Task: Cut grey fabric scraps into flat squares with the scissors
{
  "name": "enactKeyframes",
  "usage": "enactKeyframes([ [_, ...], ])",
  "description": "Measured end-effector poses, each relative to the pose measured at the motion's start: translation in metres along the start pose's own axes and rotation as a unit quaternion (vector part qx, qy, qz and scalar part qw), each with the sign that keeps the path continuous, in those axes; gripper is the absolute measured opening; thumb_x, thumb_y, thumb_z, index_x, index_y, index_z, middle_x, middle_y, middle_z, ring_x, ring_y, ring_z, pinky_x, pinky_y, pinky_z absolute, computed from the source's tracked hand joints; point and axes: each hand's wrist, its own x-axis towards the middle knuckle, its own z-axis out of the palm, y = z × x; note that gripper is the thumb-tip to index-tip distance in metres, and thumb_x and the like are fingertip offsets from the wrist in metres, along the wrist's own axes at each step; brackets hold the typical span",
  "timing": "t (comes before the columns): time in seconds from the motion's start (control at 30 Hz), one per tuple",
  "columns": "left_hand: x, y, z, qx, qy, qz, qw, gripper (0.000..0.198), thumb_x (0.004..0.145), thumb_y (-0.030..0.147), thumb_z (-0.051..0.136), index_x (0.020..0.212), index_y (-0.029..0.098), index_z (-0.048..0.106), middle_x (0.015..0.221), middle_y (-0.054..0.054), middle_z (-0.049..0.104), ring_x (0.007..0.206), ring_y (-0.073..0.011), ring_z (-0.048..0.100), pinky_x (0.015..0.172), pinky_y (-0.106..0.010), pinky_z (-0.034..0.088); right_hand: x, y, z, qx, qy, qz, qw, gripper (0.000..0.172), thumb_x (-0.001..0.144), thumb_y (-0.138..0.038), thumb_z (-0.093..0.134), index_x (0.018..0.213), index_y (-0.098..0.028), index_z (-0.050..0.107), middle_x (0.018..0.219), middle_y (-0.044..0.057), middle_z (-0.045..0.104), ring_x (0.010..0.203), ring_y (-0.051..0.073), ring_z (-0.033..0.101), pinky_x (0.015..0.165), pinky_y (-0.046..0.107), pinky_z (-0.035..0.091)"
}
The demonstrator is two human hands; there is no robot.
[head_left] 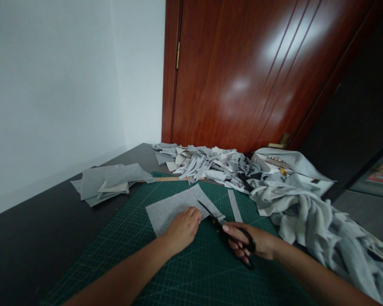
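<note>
A light grey piece of fabric lies over the green cutting mat. My left hand is closed on its near edge, fingers curled over it. In my right hand is a pair of black-handled scissors, with the blades pointing away to the upper left. The blades are at the fabric, and a cut line runs ahead of them toward its far edge, with a strip of fabric on the right side. A separate narrow grey strip lies flat on the mat just beyond my right hand.
Stacked fabric pieces sit at the left on the dark table. A heap of scraps lines the back before a brown door. Crumpled grey cloth and a white box stand at the right.
</note>
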Motion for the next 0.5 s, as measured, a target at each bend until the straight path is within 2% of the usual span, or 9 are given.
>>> enactKeyframes([
  [0.27, -0.0007, -0.0004, 0.0022, 0.004, 0.002, -0.013, 1.0, 0.018, 0.089, 0.006, 0.038, 0.089, 0.019, 0.05, 0.093, -0.005, 0.058, 0.09, -0.0204, 0.055, 0.082, -0.034, 0.046, -0.0008, 0.0016, 0.0039, -0.005, 0.014, -0.013, 1.0, 0.055, 0.072, -0.072, 0.063, 0.081, -0.021, 0.044, 0.057, -0.01, 0.043, 0.039, 0.004, 0.04, 0.033, 0.015, 0.036],
  [0.4, -0.0021, 0.0, 0.0037, 0.0, 0.008, -0.015, 1.0, 0.016, 0.089, 0.007, 0.039, 0.09, 0.02, 0.049, 0.093, -0.005, 0.058, 0.089, -0.0204, 0.055, 0.081, -0.034, 0.046, -0.0059, 0.0045, -0.0005, -0.002, -0.001, -0.004, 1.0, 0.056, 0.075, -0.073, 0.06, 0.086, -0.019, 0.047, 0.058, -0.009, 0.046, 0.041, 0.005, 0.042, 0.034, 0.014, 0.038],
  [0.5, -0.0025, 0.0021, 0.0029, -0.008, 0.006, -0.013, 1.0, 0.016, 0.088, 0.007, 0.039, 0.089, 0.02, 0.049, 0.092, -0.005, 0.058, 0.089, -0.0204, 0.055, 0.08, -0.034, 0.046, -0.0087, 0.0063, -0.0037, 0.004, -0.02, 0.014, 1.0, 0.057, 0.076, -0.074, 0.056, 0.088, -0.019, 0.048, 0.06, -0.007, 0.049, 0.043, 0.007, 0.046, 0.037, 0.017, 0.044],
])
